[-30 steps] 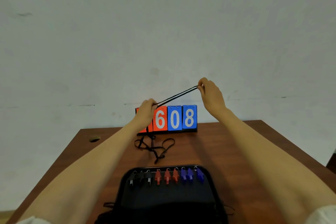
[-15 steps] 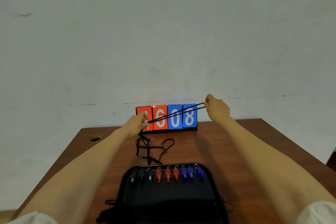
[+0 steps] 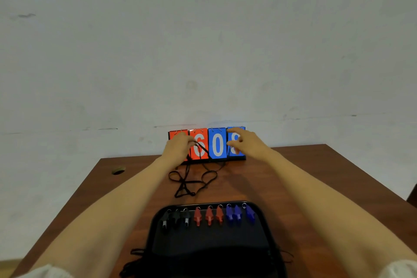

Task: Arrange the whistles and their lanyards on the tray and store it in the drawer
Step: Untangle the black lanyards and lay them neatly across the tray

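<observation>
Head view: left hand point(image 3: 178, 147) fingers pinch the lanyard point(image 3: 186, 169), hanging down to the table point(image 3: 300, 178); right hand point(image 3: 247, 145) fingers spread, empty.

Your left hand point(image 3: 178, 148) grips a thin black lanyard cord point(image 3: 200, 147) in front of the red and blue flip scoreboard point(image 3: 217, 144). The cord's loops trail down onto the brown wooden table point(image 3: 293, 176). Your right hand point(image 3: 247, 145) hovers, fingers spread, before the blue 8. Nearer you, the black rounded tray point(image 3: 212, 244) holds a row of three black whistles point(image 3: 176, 218), three red whistles point(image 3: 209, 215) and three blue whistles point(image 3: 237, 213).
</observation>
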Motion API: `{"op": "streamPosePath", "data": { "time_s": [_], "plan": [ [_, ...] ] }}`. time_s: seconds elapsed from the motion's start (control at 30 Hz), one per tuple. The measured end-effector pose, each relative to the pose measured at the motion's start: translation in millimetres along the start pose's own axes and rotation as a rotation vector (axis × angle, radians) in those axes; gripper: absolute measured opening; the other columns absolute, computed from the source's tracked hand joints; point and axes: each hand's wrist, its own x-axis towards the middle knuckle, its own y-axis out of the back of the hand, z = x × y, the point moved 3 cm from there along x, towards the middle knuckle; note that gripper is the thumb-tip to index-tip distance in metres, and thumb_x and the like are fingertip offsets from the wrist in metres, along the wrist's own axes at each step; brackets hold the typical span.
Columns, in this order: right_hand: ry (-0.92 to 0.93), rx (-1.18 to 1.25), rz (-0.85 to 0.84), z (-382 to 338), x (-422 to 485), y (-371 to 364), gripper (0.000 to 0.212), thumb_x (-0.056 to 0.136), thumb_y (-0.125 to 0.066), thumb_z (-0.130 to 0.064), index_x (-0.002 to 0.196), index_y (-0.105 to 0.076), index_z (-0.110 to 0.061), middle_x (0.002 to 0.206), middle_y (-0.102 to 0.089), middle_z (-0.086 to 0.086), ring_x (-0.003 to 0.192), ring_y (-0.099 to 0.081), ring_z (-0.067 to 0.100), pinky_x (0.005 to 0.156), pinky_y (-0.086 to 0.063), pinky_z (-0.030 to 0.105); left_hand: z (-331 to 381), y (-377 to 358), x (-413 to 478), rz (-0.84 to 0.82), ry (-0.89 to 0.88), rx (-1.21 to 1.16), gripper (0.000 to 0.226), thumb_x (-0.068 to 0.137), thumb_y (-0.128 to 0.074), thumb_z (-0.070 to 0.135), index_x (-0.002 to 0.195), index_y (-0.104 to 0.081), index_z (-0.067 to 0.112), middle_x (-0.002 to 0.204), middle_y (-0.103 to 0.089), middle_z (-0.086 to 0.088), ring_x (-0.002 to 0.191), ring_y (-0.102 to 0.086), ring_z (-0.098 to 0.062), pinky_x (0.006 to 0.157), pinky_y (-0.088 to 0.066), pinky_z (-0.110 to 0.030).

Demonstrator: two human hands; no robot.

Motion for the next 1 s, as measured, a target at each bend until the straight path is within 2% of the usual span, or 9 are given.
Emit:
{"op": "streamPosePath", "data": {
  "time_s": [0.13,0.23,0.3,0.43,0.5,0.63,0.7,0.83,1.0],
  "plan": [
    [0.044,-0.028,-0.087,-31,6,-20,0.044,0.093,-0.056,-0.029,0.135,-0.049,-0.019,0.066,-0.062,-0.002,0.069,-0.059,0.012,0.068,-0.043,0.021,28,1,2,0.032,-0.105,-0.127,0.027,0.096,-0.048,0.022,0.118,-0.063,0.014,0.108,-0.066,-0.004,0.098,-0.060,-0.021,0.079,-0.044,-0.030],
    [0.073,-0.021,-0.122,-38,9,-28,0.028,0.092,-0.058,-0.030,0.111,-0.065,-0.011,0.076,-0.070,0.011,0.060,-0.052,0.010,0.066,-0.042,0.022,36,4,-1,0.070,-0.112,-0.278,0.029,0.094,-0.052,0.019,0.122,-0.054,0.016,0.092,-0.065,0.000,0.086,-0.062,-0.021,0.073,-0.047,-0.032],
    [0.092,-0.008,-0.112,-39,8,-30,0.020,0.092,-0.058,-0.029,0.097,-0.067,-0.011,0.084,-0.069,0.020,0.057,-0.048,0.012,0.060,-0.039,0.021,38,6,-2,0.085,-0.125,-0.332,0.028,0.093,-0.053,0.017,0.121,-0.053,0.016,0.086,-0.063,0.002,0.081,-0.061,-0.021,0.073,-0.048,-0.033],
    [0.081,0.035,-0.012,-35,12,-23,0.023,0.094,-0.054,-0.027,0.099,-0.070,-0.011,0.070,-0.063,0.006,0.043,-0.044,0.006,0.048,-0.034,0.014,31,2,0,0.046,-0.117,-0.359,0.027,0.091,-0.056,0.018,0.118,-0.055,0.018,0.086,-0.061,0.003,0.083,-0.061,-0.020,0.077,-0.049,-0.035],
    [0.073,0.070,0.025,-32,16,-20,0.019,0.093,-0.056,-0.025,0.102,-0.069,-0.014,0.065,-0.062,0.003,0.050,-0.047,0.007,0.053,-0.039,0.021,24,-4,-1,0.027,-0.082,-0.384,0.027,0.091,-0.057,0.017,0.118,-0.056,0.017,0.089,-0.061,0.002,0.087,-0.060,-0.017,0.080,-0.049,-0.030],
    [0.058,0.101,-0.128,-32,19,-27,0.039,0.091,-0.060,-0.031,0.128,-0.047,-0.036,0.073,-0.062,0.007,0.053,-0.048,0.009,0.057,-0.041,0.021,24,-9,-3,0.032,-0.131,-0.430,0.022,0.093,-0.054,0.014,0.115,-0.058,0.015,0.100,-0.067,-0.005,0.094,-0.062,-0.018,0.084,-0.049,-0.028],
    [0.083,0.038,-0.136,-35,21,-28,0.025,0.093,-0.057,-0.033,0.118,-0.060,-0.029,0.070,-0.062,0.003,0.051,-0.045,0.009,0.055,-0.039,0.019,26,-9,-2,0.027,-0.169,-0.384,0.020,0.094,-0.052,0.014,0.113,-0.058,0.014,0.104,-0.068,-0.005,0.094,-0.062,-0.017,0.082,-0.047,-0.025],
    [0.086,0.006,-0.071,-36,25,-27,0.021,0.095,-0.052,-0.023,0.087,-0.069,-0.013,0.063,-0.058,-0.004,0.057,-0.046,0.011,0.053,-0.035,0.019,20,-10,0,0.022,-0.101,-0.359,0.018,0.093,-0.054,0.010,0.111,-0.052,0.009,0.102,-0.066,-0.009,0.093,-0.061,-0.021,0.081,-0.048,-0.030],
    [0.053,0.096,0.153,-30,33,-13,0.022,0.095,-0.049,-0.020,0.090,-0.069,-0.011,0.065,-0.059,-0.002,0.046,-0.045,0.005,0.046,-0.032,0.015,2,-17,0,0.018,-0.002,-0.284,0.020,0.091,-0.056,0.014,0.109,-0.052,0.010,0.105,-0.065,-0.009,0.093,-0.062,-0.026,0.087,-0.052,-0.042]
  ]
}}
